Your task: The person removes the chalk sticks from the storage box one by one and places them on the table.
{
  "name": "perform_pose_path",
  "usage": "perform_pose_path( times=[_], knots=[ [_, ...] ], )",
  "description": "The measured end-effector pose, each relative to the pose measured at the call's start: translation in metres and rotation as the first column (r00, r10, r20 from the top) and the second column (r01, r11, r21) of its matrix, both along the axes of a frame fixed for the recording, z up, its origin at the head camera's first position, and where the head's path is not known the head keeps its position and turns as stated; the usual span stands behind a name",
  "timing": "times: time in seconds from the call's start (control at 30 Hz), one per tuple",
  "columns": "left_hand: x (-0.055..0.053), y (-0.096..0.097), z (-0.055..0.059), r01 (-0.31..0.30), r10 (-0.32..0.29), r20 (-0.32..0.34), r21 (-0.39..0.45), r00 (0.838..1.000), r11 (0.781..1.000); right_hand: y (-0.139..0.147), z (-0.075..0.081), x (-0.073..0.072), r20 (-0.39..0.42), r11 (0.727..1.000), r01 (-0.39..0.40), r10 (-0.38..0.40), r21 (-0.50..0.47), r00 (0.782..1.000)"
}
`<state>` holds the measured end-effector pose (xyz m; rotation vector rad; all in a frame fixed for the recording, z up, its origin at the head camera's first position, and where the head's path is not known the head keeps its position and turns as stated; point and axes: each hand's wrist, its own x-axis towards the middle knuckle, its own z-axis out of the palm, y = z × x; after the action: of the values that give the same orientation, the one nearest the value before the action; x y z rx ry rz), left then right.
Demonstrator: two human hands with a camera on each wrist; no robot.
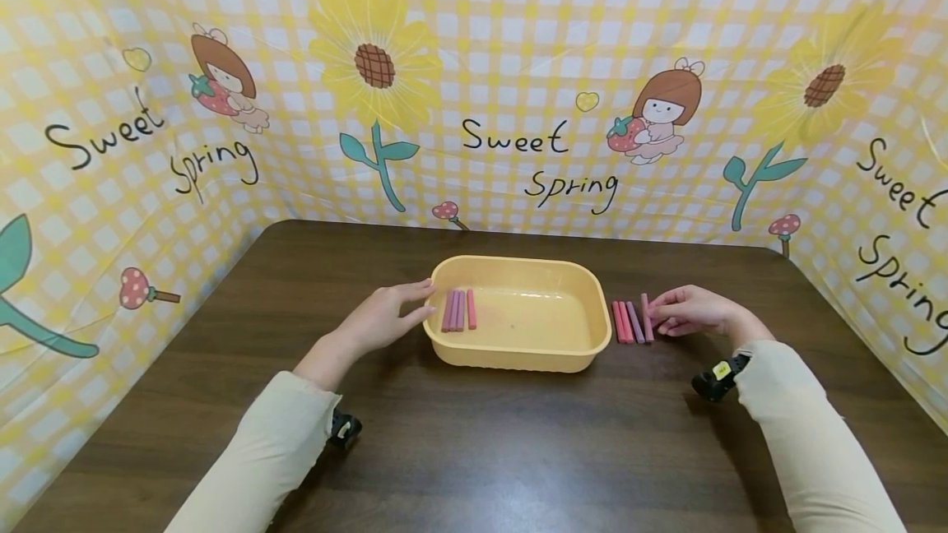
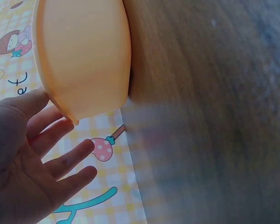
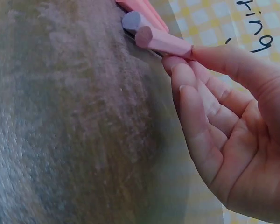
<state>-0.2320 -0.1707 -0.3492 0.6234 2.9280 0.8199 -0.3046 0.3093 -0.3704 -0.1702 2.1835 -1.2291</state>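
Note:
A pink chalk stick [image 3: 163, 42] is pinched between the thumb and fingertips of my right hand [image 1: 690, 311], right of the tub. Beside it on the table lie two pink chalk sticks [image 1: 622, 323] and a purple chalk stick [image 1: 634, 322]; the held stick leans close to the purple one. My left hand [image 1: 381, 315] touches the left end of the yellow plastic tub [image 1: 518, 359], thumb and fingers spread at its rim. In the left wrist view, the lower fingers stay free of the wall. Several purple and pink chalk sticks [image 1: 471, 309] lie side by side inside the tub's left part.
The dark wooden table [image 1: 474, 442] carries the tub near its back edge. A yellow checked cloth [image 1: 489, 64] with printed flowers and lettering rises behind and at both sides. Black wrist cameras [image 1: 714, 382] hang beneath both sleeves.

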Motion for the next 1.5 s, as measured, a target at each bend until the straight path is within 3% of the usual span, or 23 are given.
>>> perform_pose_path(
  times=[0.3,0.83,1.13,1.5],
  knots=[
    [0.0,0.0,0.0,0.004,-0.004,-0.009,0.005,1.0,1.0,-0.009,-0.001,0.001,-0.037,0.997,-0.013,0.016,0.077,0.999],
    [0.0,-0.001,-0.001,-0.003,0.003,-0.004,0.002,1.0,1.0,-0.014,0.002,0.0,-0.069,0.996,0.01,-0.004,0.088,0.998],
    [0.0,0.0,-0.001,-0.007,0.007,-0.01,0.006,1.0,1.0,-0.025,0.019,-0.003,-0.12,0.995,-0.014,0.025,0.097,0.993],
    [0.0,0.0,-0.001,-0.002,0.002,-0.014,0.004,1.0,1.0,-0.062,0.05,-0.006,-0.192,0.991,-0.053,0.076,0.123,0.978]
  ],
)
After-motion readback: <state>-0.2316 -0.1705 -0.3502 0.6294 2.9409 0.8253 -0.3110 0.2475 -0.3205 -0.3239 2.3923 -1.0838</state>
